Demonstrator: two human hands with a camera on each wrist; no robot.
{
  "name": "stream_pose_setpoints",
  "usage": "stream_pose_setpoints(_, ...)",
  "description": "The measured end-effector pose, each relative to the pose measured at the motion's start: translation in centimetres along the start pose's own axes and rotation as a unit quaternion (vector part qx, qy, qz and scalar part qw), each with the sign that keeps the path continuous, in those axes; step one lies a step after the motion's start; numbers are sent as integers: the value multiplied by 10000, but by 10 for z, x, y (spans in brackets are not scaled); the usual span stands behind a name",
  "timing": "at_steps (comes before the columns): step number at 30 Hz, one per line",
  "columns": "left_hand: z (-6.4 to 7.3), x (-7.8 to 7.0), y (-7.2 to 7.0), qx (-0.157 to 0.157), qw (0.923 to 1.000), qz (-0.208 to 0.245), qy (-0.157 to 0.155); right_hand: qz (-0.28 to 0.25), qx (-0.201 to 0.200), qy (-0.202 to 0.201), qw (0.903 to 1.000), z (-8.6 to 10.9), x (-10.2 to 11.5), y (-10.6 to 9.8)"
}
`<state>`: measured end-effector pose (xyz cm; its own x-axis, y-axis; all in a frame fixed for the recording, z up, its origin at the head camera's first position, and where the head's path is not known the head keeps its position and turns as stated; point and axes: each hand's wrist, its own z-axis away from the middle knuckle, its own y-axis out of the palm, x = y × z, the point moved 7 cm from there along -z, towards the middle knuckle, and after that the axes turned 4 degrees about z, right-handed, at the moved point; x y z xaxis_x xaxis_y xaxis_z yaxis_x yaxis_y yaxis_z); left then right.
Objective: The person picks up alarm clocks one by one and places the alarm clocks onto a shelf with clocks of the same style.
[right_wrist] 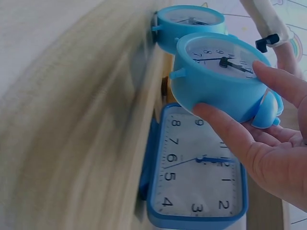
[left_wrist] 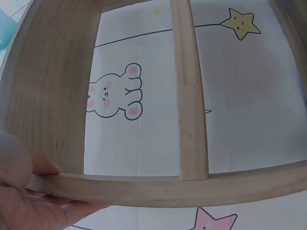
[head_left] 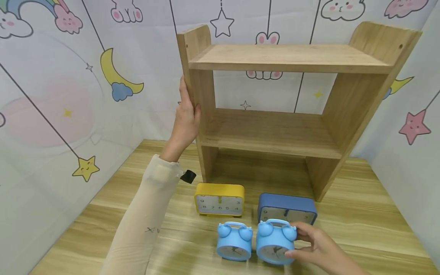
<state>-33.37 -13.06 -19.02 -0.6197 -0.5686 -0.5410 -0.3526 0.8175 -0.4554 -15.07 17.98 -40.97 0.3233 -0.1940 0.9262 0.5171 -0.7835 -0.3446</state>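
My left hand (head_left: 187, 118) grips the left side panel of a wooden shelf (head_left: 275, 131); in the left wrist view the thumb and fingers lie on either side of the panel's edge. With my right hand (head_left: 314, 244) I hold a light blue twin-bell alarm clock (head_left: 276, 244) by its right side, thumb at the dial and fingers behind. A matching light blue alarm clock (head_left: 234, 242) stands just left of it. Behind the held clock is a dark blue rectangular clock (head_left: 288, 204), partly hidden in the head view, its dial showing in the right wrist view.
A yellow rectangular clock (head_left: 220, 196) stands in front of the shelf's left foot. All of this is on a wood-grain table (head_left: 364, 221). Cloth walls (head_left: 51, 103) printed with clouds, stars and moons enclose the back and sides.
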Motion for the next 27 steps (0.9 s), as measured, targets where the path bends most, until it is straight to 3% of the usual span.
stream_pose_setpoints(11, 0, 1, 0, 31, 10000, 55, -37, 256, -130, -418, 9987, -8, 25, -11)
stream_pose_setpoints(27, -2, 3, 1, 68, 9999, -24, 87, 559, -55, -493, 9972, -26, 57, -21)
